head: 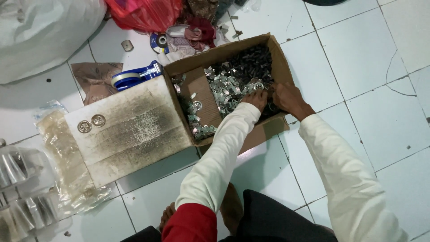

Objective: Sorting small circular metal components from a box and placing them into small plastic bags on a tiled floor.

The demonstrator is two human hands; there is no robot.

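An open cardboard box (283, 58) sits on the white tiled floor, filled with several small silver and dark metal parts (237, 76). Both my hands reach into its near right corner. My left hand (256, 99) rests palm down among the silver parts, fingers curled into the pile. My right hand (287, 98) is beside it, fingers dug into the dark parts. Whether either hand grips a part is hidden by the fingers. A loose brown cardboard piece (200, 96) lies inside the box at its left.
A stained flat board (130, 130) with two round metal discs (91, 123) lies left of the box. A blue tape dispenser (134, 75), clear plastic bags (67, 170), a white sack (40, 31) and a red bag (143, 13) surround it. My bare feet (230, 206) are near the box.
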